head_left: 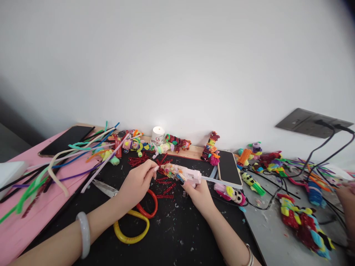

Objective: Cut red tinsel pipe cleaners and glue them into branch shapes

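Note:
My right hand (200, 195) grips a pink glue gun (185, 174) covered in colourful stickers, its nozzle pointing left over a black mat (172, 229). My left hand (138, 181) is pinched shut just left of the nozzle, fingertips at its tip, holding something too small to make out. Short red glittery pipe-cleaner pieces (163, 184) lie under and between the hands. A pale bangle (84, 234) sits on my left wrist.
Scissors with red and yellow loop handles (135, 218) lie under my left forearm. Long pipe cleaners (63, 162) fan over a pink board at left beside a black phone (66, 140). A candle (158, 135), pipe-cleaner figures (210, 148), a tablet (227, 168), cables and another person's hand (348, 195) are at right.

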`<state>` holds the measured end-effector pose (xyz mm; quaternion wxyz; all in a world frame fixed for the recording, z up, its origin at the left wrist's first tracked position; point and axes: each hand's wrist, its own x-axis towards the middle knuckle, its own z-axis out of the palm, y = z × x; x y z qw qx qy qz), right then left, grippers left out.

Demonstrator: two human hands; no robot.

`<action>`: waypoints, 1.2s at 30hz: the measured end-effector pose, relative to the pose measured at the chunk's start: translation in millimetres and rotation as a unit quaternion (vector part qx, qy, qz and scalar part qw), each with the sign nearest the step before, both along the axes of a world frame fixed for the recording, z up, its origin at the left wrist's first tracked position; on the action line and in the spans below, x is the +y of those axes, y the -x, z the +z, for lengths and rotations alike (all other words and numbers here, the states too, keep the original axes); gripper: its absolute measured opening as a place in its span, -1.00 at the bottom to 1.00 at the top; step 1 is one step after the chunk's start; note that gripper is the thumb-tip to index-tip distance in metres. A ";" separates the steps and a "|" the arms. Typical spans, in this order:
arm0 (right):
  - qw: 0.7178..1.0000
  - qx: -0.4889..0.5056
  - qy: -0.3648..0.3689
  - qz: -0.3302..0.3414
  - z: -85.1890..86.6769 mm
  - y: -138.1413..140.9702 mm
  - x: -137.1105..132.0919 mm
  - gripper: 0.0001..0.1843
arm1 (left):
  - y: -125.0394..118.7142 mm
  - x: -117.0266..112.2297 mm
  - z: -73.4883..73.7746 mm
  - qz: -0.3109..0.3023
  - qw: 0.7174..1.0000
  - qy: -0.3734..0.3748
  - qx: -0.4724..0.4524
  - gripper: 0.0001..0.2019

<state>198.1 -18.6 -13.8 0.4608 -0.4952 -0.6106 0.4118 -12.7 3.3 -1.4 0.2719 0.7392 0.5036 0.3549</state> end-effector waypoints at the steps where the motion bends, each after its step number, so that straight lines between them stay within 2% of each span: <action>1: 1.000 0.001 0.002 -0.001 0.3 0.1 -0.1 -0.68 | 0.0 0.0 -0.2 0.000 1.000 0.001 0.001 -0.76; 6: 1.000 -0.015 0.018 -0.011 -0.3 0.0 0.1 -0.67 | 0.0 -0.4 -0.1 0.001 1.000 0.000 0.005 -0.76; 14: 0.999 -0.047 -0.003 -0.021 -3.4 -2.2 1.2 -0.70 | 0.0 0.0 0.7 -0.001 1.000 -0.007 0.007 -0.77; 28: 0.998 -0.059 0.005 -0.033 -4.0 -3.9 2.1 -0.76 | 0.8 0.7 -0.8 0.000 1.000 -0.008 0.001 -0.78; 36: 0.998 -0.060 0.007 -0.033 -5.8 -5.2 2.1 -0.72 | 0.8 0.5 -0.4 0.001 1.000 -0.011 0.001 -0.78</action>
